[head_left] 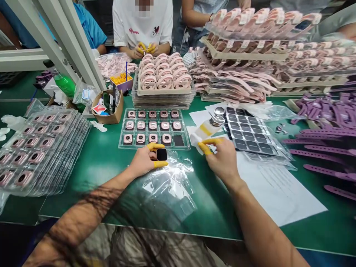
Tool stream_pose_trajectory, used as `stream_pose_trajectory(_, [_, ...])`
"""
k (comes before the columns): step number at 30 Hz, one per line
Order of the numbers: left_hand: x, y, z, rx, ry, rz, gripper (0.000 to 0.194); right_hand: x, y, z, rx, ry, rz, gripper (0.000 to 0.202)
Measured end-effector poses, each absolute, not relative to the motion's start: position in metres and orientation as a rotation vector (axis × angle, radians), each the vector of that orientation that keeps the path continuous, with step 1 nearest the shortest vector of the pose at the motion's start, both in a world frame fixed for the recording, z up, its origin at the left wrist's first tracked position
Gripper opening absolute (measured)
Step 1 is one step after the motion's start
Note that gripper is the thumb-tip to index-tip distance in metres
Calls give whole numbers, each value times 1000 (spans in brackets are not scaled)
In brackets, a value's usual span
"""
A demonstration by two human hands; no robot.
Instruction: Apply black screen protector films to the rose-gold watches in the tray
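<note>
Between the yellow-cotted thumb and fingers of my left hand [144, 160] is a watch body [161, 154], its black screen facing up. It is above a few clear plastic bags [172, 181] on the green table. My right hand [222, 159], also in yellow finger cots, pinches a white wipe [196, 144]. Just beyond it stands a pump bottle [209, 127] with a silver top and a yellow band. A clear tray [154, 147] of pink watch bodies lies beyond my left hand; its front right slot holds no watch.
Stacked trays of watch bodies [33, 155] stand at left. A small cardboard box [108, 115] and trays of pink straps [164, 91] are behind. Black screen sheets [250, 131], paper [275, 193] and purple straps [325, 144] lie at right. A co-worker [143, 29] sits opposite.
</note>
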State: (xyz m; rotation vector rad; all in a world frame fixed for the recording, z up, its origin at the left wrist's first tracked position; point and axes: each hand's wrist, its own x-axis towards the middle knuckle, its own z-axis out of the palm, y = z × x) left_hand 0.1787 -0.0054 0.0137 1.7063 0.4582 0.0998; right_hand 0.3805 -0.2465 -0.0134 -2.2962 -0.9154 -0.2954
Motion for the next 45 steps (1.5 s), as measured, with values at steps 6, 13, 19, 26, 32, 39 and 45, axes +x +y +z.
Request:
stream_pose_trajectory(6, [181, -4, 15, 1659, 454, 8, 67, 328, -194, 11, -1718, -1708, -272, 7])
stream_pose_trajectory(13, [182, -2, 17, 1542, 515, -29, 59, 322, -175, -3, -1753, -1510, -129, 21])
stream_pose_trajectory(19, [183, -4, 16, 1492, 558, -36, 57, 322, -176, 1, -1863, -1336, 34, 14])
stream_pose_trajectory(26, [183, -5, 18, 1494, 579, -34, 60, 308, -170, 2, -1855, -1313, -33, 20])
stream_pose_trajectory(32, [185, -1, 23, 1197, 632, 85, 70, 334, -182, 1, -2110, -1293, -188, 20])
stream_pose_trajectory(39, [183, 31, 38, 875, 603, 354, 69, 337, -203, 19, -1920, -1368, -214, 19])
stream_pose_trajectory(45, [164, 43, 34, 1051, 583, 386, 77, 286, -151, -3, -2121, -1520, -53, 23])
